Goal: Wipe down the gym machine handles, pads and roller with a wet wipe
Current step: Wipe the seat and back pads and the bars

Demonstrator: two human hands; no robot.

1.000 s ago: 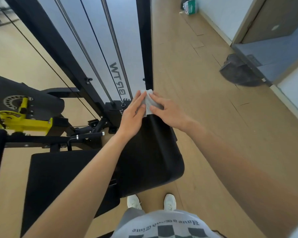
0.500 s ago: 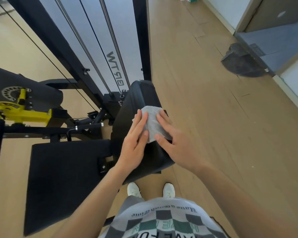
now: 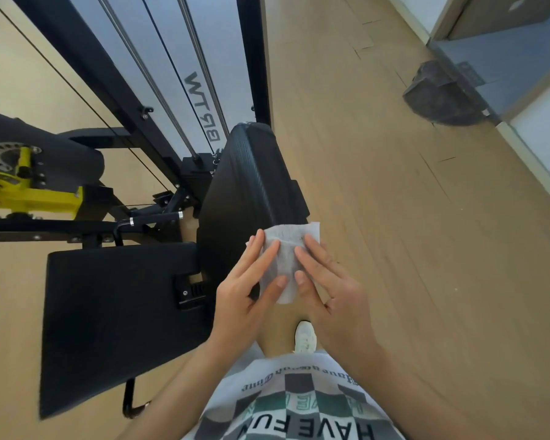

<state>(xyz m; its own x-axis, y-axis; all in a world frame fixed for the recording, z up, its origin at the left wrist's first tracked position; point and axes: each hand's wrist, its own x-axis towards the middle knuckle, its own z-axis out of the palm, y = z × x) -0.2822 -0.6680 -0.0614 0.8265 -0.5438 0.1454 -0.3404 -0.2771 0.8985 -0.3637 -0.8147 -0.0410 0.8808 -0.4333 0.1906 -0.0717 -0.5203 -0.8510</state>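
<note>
In the head view, the wet wipe (image 3: 288, 246) lies at the near end of the back pad (image 3: 248, 185), partly overhanging its edge. Our left hand (image 3: 245, 296) and right hand (image 3: 331, 293) are open, with straight fingers pressing it flat and gripping nothing. We judge the wipe light, limp and damp, best steered under flat fingers. The pad looks like firm, ribbed black vinyl with rounded corners.

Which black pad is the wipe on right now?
The upright back pad, at its near end, under the wet wipe, left hand and right hand. The flat seat pad beside it is untouched.
</note>
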